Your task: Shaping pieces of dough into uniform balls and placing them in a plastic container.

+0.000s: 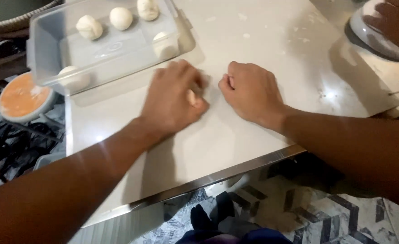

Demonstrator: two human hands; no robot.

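My left hand [172, 100] lies palm down on the white worktop [262, 40], cupped over a small pale piece of dough [192, 96] that peeks out under the fingers. My right hand [251, 91] rests beside it as a loose fist, knuckles on the worktop, holding nothing that I can see. The two hands are a few centimetres apart. Behind the left hand stands a clear plastic tray [50, 54] with several round dough balls [120, 18] in it.
An orange-topped round lid or disc [23, 96] lies left of the table over dark clutter. At the far right another person's hand [396, 20] rests on a rounded white appliance [366, 36]. The table's metal front edge [217, 177] runs diagonally above a patterned floor.
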